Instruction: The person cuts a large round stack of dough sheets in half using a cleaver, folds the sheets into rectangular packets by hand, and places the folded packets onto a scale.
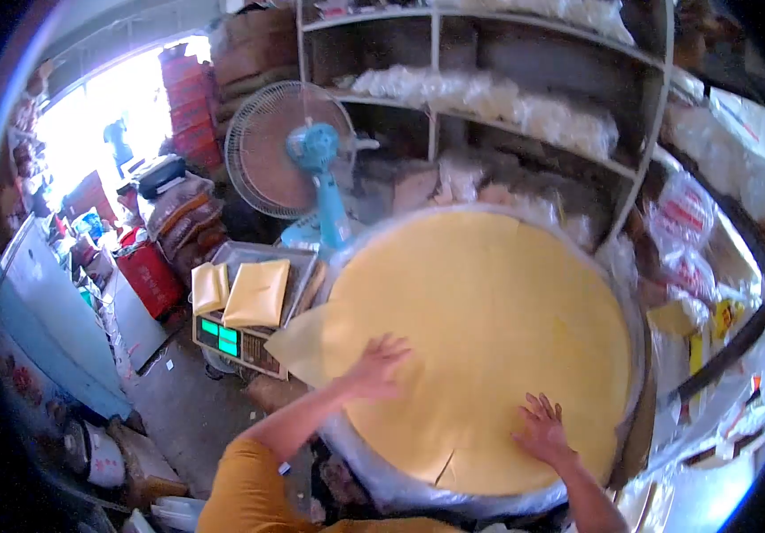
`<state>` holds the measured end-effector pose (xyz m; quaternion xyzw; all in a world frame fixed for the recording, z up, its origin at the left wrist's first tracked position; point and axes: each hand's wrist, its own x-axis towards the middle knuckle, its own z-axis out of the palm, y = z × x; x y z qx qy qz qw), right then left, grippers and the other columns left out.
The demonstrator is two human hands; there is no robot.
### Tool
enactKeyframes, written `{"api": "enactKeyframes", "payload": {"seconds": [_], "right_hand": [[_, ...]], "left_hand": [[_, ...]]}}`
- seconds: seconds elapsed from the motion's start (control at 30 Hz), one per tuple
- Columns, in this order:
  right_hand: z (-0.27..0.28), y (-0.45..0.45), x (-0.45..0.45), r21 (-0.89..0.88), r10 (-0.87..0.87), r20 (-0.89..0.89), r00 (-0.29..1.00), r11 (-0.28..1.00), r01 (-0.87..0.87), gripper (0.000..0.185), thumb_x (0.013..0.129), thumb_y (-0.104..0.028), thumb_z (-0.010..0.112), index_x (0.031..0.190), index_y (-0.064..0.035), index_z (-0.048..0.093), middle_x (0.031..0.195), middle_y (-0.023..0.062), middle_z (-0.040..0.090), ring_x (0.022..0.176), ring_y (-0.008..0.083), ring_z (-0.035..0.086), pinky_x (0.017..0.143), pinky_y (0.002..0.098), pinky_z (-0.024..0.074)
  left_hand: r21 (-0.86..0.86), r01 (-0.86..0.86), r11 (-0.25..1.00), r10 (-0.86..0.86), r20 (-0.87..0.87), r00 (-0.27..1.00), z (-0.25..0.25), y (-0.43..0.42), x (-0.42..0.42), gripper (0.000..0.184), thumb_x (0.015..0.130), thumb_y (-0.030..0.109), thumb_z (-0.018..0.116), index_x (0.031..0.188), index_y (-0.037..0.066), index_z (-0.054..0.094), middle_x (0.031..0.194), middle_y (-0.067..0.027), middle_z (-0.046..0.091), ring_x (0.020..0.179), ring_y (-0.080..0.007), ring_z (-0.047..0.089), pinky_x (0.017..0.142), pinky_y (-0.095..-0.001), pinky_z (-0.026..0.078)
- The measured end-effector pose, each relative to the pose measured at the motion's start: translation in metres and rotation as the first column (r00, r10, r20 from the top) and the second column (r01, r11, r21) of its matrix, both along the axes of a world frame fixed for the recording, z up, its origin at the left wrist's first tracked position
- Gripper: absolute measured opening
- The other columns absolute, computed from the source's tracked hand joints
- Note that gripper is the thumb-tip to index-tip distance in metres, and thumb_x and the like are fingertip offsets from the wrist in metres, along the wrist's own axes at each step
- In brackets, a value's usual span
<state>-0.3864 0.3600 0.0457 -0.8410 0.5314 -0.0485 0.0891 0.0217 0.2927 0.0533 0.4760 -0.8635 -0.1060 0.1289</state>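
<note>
A large round yellow sheet (pixel 480 302) lies flat and covers most of a round surface wrapped in clear plastic (pixel 374 480). My left hand (pixel 381 366) is on or just above the left part of the sheet, fingers spread. My right hand (pixel 542 433) is over the lower right part, also with its fingers apart. Neither hand holds anything. A short dark slit (pixel 445 468) shows near the sheet's front edge. At the left, a pale flap of sheet (pixel 304 345) sticks out past the round edge towards a digital scale.
Two folded yellow sheets (pixel 256 293) rest on the digital scale (pixel 240 346), whose display glows green. A blue fan (pixel 316 151) stands behind it. Shelves with plastic bags (pixel 489 98) line the back. Bagged goods (pixel 685 222) crowd the right side; a red container (pixel 147 275) sits left.
</note>
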Motion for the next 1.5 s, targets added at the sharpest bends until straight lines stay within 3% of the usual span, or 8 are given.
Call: {"api": "enactKeyframes", "payload": {"seconds": [0.23, 0.47, 0.63, 0.9, 1.0, 1.03, 1.27, 1.5], "right_hand": [[-0.043, 0.077, -0.047, -0.021, -0.026, -0.132, 0.991, 1.0, 0.023, 0.073, 0.07, -0.024, 0.06, 0.136, -0.0118, 0.032, 0.141, 0.0129, 0.026, 0.131, 0.0392, 0.021, 0.103, 0.0627, 0.0142], [-0.008, 0.099, -0.041, -0.038, -0.166, -0.327, 0.93, 0.986, 0.163, 0.072, 0.071, -0.014, 0.056, 0.138, -0.013, 0.029, 0.144, 0.0112, 0.024, 0.133, 0.0368, 0.019, 0.103, 0.0627, 0.0145], [-0.036, 0.108, -0.098, -0.255, -0.299, -0.372, 0.879, 0.943, 0.213, 0.059, 0.075, -0.011, 0.053, 0.132, -0.0119, 0.039, 0.14, 0.008, 0.032, 0.13, 0.0308, 0.028, 0.104, 0.0584, 0.0173], [0.017, 0.115, -0.161, -0.433, -0.251, 0.1, 0.963, 0.861, 0.269, 0.022, 0.076, -0.003, 0.05, 0.093, -0.0065, 0.063, 0.095, 0.0089, 0.062, 0.096, 0.0266, 0.058, 0.092, 0.0396, 0.0397], [0.015, 0.128, -0.183, -0.338, -0.3, 0.127, 0.946, 0.883, 0.325, 0.021, 0.078, -0.002, 0.048, 0.093, -0.0048, 0.062, 0.096, 0.0102, 0.062, 0.097, 0.028, 0.057, 0.088, 0.0394, 0.0429], [0.006, 0.13, -0.189, -0.143, -0.325, 0.446, 0.834, 0.894, 0.424, 0.023, 0.08, -0.002, 0.047, 0.097, -0.004, 0.062, 0.099, 0.0108, 0.061, 0.098, 0.0292, 0.057, 0.086, 0.0384, 0.0446], [0.011, 0.166, -0.179, -0.426, -0.395, 0.094, 0.914, 0.814, 0.395, 0.027, 0.075, 0.006, 0.049, 0.098, -0.0025, 0.059, 0.102, 0.0123, 0.061, 0.101, 0.0312, 0.056, 0.09, 0.039, 0.044], [-0.001, 0.193, -0.174, -0.33, -0.448, 0.238, 0.862, 0.797, 0.506, 0.017, 0.075, 0.007, 0.053, 0.088, -0.0011, 0.06, 0.095, 0.0128, 0.062, 0.094, 0.0294, 0.059, 0.086, 0.0376, 0.0459]], "left_hand": [[0.127, -0.117, 0.985, 0.091, 0.195, 0.976, -0.017, 0.064, 0.088, 0.073, 0.068, 0.017, 0.065, 0.134, 0.014, 0.036, 0.144, -0.0112, 0.025, 0.135, -0.0307, 0.019, 0.107, -0.0543, 0.01], [-0.122, -0.164, 0.979, 0.198, 0.371, 0.907, -0.014, 0.051, 0.104, 0.053, 0.071, 0.005, 0.058, 0.122, 0.013, 0.047, 0.131, -0.007, 0.045, 0.122, -0.0244, 0.042, 0.104, -0.0501, 0.025], [-0.39, -0.185, 0.902, 0.293, 0.238, 0.926, -0.02, 0.035, 0.14, 0.026, 0.072, 0.0, 0.05, 0.094, 0.008, 0.06, 0.098, -0.0087, 0.062, 0.099, -0.025, 0.057, 0.097, -0.0442, 0.034], [-0.396, -0.31, 0.864, 0.393, 0.146, 0.908, 0.001, 0.021, 0.143, 0.012, 0.066, -0.004, 0.051, 0.068, 0.006, 0.057, 0.075, -0.0119, 0.06, 0.078, -0.0294, 0.058, 0.077, -0.0406, 0.043], [-0.441, -0.299, 0.846, 0.399, 0.153, 0.904, 0.003, 0.013, 0.14, 0.012, 0.065, -0.005, 0.052, 0.067, 0.006, 0.055, 0.073, -0.0103, 0.059, 0.076, -0.0299, 0.057, 0.074, -0.0405, 0.043], [-0.443, -0.3, 0.845, 0.396, 0.141, 0.907, 0.003, 0.01, 0.14, 0.012, 0.065, -0.005, 0.052, 0.067, 0.006, 0.055, 0.073, -0.01, 0.058, 0.076, -0.0301, 0.057, 0.074, -0.0405, 0.043], [-0.537, -0.173, 0.825, 0.253, 0.078, 0.964, 0.023, -0.027, 0.145, 0.012, 0.065, -0.003, 0.055, 0.07, 0.008, 0.053, 0.075, -0.0081, 0.056, 0.081, -0.0277, 0.056, 0.074, -0.0395, 0.042], [-0.63, -0.097, 0.77, 0.184, 0.074, 0.98, 0.058, -0.09, 0.128, 0.018, 0.06, -0.006, 0.054, 0.069, 0.009, 0.05, 0.08, -0.008, 0.057, 0.082, -0.0276, 0.055, 0.08, -0.0385, 0.041]]}}
